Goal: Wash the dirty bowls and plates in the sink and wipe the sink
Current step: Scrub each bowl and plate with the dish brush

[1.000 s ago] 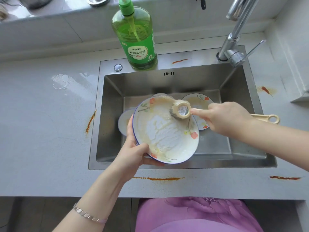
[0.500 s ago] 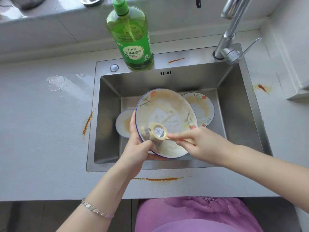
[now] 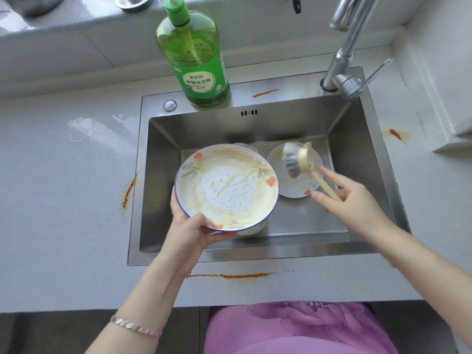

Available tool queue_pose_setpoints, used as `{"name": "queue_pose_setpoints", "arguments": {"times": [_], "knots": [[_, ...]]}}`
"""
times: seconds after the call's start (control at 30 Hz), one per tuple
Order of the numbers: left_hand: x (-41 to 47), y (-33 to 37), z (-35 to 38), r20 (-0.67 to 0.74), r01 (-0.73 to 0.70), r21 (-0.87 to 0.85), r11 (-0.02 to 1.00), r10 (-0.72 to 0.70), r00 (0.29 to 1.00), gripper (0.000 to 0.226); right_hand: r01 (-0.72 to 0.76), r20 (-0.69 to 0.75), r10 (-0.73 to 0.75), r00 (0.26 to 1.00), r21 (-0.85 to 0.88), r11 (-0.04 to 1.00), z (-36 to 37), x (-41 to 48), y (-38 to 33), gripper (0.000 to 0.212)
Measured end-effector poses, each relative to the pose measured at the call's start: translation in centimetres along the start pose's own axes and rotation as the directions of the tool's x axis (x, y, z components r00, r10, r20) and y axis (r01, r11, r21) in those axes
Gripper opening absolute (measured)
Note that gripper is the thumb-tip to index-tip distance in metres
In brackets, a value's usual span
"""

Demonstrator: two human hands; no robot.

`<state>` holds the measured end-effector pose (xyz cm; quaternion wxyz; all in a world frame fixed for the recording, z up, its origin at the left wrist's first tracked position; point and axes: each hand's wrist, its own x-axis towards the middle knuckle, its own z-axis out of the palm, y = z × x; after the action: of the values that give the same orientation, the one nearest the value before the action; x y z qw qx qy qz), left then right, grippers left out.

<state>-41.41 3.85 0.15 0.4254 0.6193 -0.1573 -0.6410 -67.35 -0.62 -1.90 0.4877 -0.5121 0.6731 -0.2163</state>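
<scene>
Your left hand (image 3: 190, 232) grips the near rim of the soapy floral plate (image 3: 227, 187), held over the left half of the sink (image 3: 357, 154). Your right hand (image 3: 350, 200) pinches the handle of the dish brush (image 3: 298, 162), bristles above a smaller floral plate (image 3: 293, 189) lying on the sink floor, right of centre

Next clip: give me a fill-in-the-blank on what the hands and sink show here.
The left hand grips the large plate with its ___ on top of the rim.
The right hand holds the dish brush by its ___ handle.
The dish soap bottle on the back rim of the sink is ___ in colour.
Missing: thumb; wooden; green.
</scene>
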Motion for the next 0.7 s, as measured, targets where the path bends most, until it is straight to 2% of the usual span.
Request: {"name": "queue_pose_setpoints", "arguments": {"times": [0.07, 0.13, 0.17, 0.23, 0.33, 0.4, 0.5, 0.57, 0.6, 0.63, 0.7], "knots": [[0.1, -0.2, 0.0, 0.011, 0.022, -0.016, 1.000, -0.022, 1.000, 0.092, -0.145, 0.032, 0.142, 0.989, 0.176, 0.974, 0.5, 0.0, 0.7, 0.044], [0.2, -0.4, 0.2, 0.047, 0.042, 0.010, 0.999, -0.043, 0.998, 0.094, -0.309, 0.180, 0.259, 0.949, 0.366, 0.878, 1.4, 0.0, 0.4, 0.044], [0.2, -0.6, 0.3, 0.067, 0.054, 0.028, 0.998, -0.056, 0.996, 0.095, -0.351, 0.240, 0.269, 0.933, 0.426, 0.834, 1.7, 0.1, 0.2, 0.042], [0.2, -0.7, 0.7, 0.111, 0.091, 0.045, 0.995, -0.095, 0.989, 0.094, -0.375, 0.318, 0.236, 0.918, 0.508, 0.776, 1.9, 0.2, -0.3, 0.030], [0.6, -0.7, 0.9, 0.154, 0.187, 0.038, 0.982, -0.191, 0.970, 0.090, -0.405, 0.362, 0.218, 0.906, 0.594, 0.695, 1.4, 0.5, -0.6, 0.014], [1.2, -0.5, 0.8, 0.171, 0.242, 0.056, 0.969, -0.249, 0.953, 0.088, -0.416, 0.368, 0.221, 0.903, 0.625, 0.661, 1.0, 0.3, -0.8, 0.014], [2.5, -0.3, 1.2, 0.137, 0.272, 0.167, 0.948, -0.295, 0.946, 0.080, -0.382, 0.323, 0.220, 0.920, 0.625, 0.681, 1.3, -0.1, -0.9, 0.016], [3.3, -0.3, 1.9, 0.031, 0.192, 0.361, 0.912, -0.218, 0.976, 0.073, -0.346, 0.253, 0.238, 0.938, 0.631, 0.694, 1.8, -0.2, -1.1, 0.015], [3.5, -0.7, 2.1, -0.007, 0.104, 0.491, 0.865, -0.116, 0.993, 0.068, -0.331, 0.212, 0.255, 0.943, 0.633, 0.699, 2.1, -0.2, -1.3, 0.014], [3.5, -1.2, 2.2, 0.010, -0.016, 0.608, 0.794, 0.012, 1.000, 0.064, -0.322, 0.172, 0.278, 0.945, 0.634, 0.703, 2.3, -0.2, -1.4, 0.014], [2.8, -2.0, 2.3, 0.175, -0.268, 0.731, 0.627, 0.208, 0.962, 0.062, -0.322, 0.105, 0.333, 0.937, 0.631, 0.706, 2.8, 0.1, -1.6, 0.013]]}}
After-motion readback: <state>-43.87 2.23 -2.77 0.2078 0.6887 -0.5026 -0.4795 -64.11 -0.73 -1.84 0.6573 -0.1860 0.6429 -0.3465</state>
